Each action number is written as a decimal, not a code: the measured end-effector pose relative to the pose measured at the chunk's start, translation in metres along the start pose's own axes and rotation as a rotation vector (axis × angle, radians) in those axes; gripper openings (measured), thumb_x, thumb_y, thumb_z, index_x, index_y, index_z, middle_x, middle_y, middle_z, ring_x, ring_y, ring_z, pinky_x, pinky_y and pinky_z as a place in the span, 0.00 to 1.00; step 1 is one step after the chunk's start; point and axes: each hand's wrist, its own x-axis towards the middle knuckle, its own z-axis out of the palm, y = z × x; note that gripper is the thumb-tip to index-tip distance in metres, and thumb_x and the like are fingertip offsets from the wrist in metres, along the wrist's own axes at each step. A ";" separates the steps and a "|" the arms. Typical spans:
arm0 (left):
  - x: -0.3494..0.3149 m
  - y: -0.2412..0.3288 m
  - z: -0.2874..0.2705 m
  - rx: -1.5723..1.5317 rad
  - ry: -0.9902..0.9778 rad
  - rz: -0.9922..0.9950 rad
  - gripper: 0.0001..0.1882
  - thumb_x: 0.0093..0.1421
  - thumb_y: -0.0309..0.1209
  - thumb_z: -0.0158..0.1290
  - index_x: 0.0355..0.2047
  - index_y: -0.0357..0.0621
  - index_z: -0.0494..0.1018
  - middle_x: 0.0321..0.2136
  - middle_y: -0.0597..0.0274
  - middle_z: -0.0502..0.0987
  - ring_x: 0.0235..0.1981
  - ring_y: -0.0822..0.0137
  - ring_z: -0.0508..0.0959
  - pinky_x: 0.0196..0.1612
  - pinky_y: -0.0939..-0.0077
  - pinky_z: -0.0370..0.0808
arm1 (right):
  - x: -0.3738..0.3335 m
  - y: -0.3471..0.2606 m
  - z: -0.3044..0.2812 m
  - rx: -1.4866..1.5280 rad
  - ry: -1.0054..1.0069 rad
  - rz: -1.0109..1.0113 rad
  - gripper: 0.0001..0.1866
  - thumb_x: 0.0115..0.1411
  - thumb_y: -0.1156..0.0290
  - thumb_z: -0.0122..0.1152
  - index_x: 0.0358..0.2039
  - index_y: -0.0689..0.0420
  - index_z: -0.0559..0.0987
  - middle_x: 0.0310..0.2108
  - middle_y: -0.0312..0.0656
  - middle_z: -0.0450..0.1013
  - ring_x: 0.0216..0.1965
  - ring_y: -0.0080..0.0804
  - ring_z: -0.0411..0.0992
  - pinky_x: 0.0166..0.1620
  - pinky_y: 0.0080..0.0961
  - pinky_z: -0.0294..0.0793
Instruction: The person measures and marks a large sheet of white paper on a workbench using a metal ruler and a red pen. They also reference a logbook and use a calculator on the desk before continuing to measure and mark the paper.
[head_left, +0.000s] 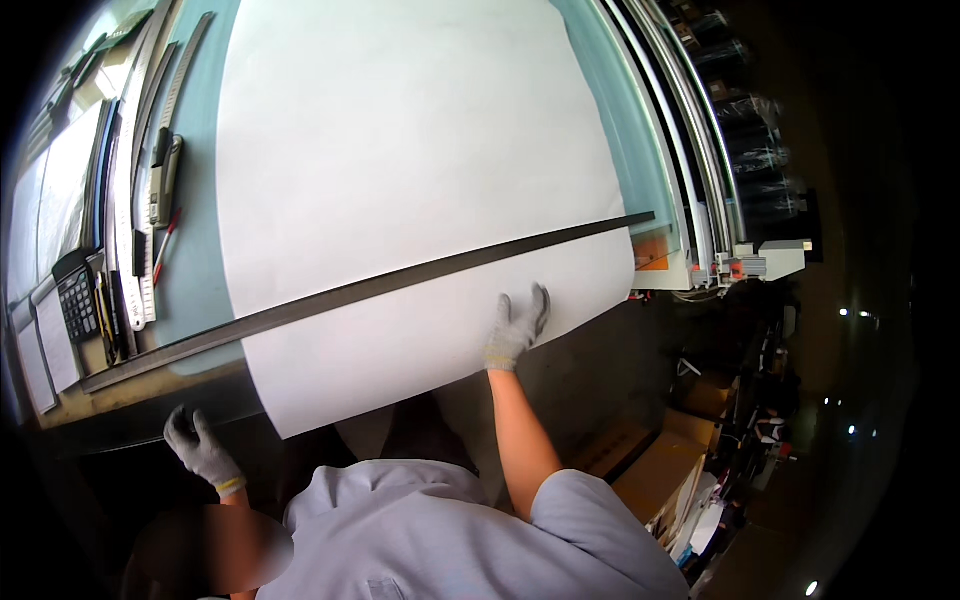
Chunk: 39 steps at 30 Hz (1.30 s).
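A large white sheet [400,130] covers most of the pale green tabletop, and its near end droops over the front edge. Slantwise across it lies a long dark straight bar [400,288]. My right hand [515,328], in a grey glove with fingers apart, is over the drooping part of the sheet; whether it touches the sheet I cannot tell. My left hand [203,450], gloved too, is off the table's front edge, left of the sheet's near corner. Its fingers are spread and it holds nothing.
Along the left side lie steel rulers [145,290], a utility knife [163,190], a red pen [168,240] and a black calculator [75,295]. Metal rails [700,130] run down the table's right side. Cardboard boxes [655,470] stand at the lower right.
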 end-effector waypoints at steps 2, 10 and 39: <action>-0.047 -0.019 -0.001 -0.108 -0.053 -0.243 0.19 0.68 0.34 0.56 0.54 0.34 0.73 0.48 0.55 0.77 0.47 0.65 0.77 0.54 0.68 0.74 | 0.000 0.062 -0.039 -0.008 0.197 0.456 0.35 0.60 0.60 0.70 0.63 0.60 0.68 0.63 0.49 0.65 0.66 0.47 0.60 0.66 0.48 0.61; -0.093 0.036 0.057 -0.505 -0.368 -0.529 0.15 0.68 0.42 0.57 0.39 0.42 0.77 0.32 0.71 0.77 0.33 0.77 0.73 0.40 0.77 0.71 | 0.030 0.214 -0.081 1.237 -0.415 1.256 0.26 0.63 0.56 0.67 0.58 0.51 0.74 0.59 0.42 0.69 0.62 0.42 0.64 0.64 0.47 0.66; -0.088 0.203 0.206 0.171 -0.362 0.639 0.14 0.50 0.23 0.59 0.39 0.46 0.77 0.40 0.57 0.76 0.48 0.49 0.75 0.53 0.53 0.72 | 0.132 0.095 0.000 0.078 -0.456 -0.569 0.10 0.50 0.76 0.70 0.34 0.58 0.79 0.39 0.46 0.73 0.47 0.49 0.69 0.54 0.46 0.68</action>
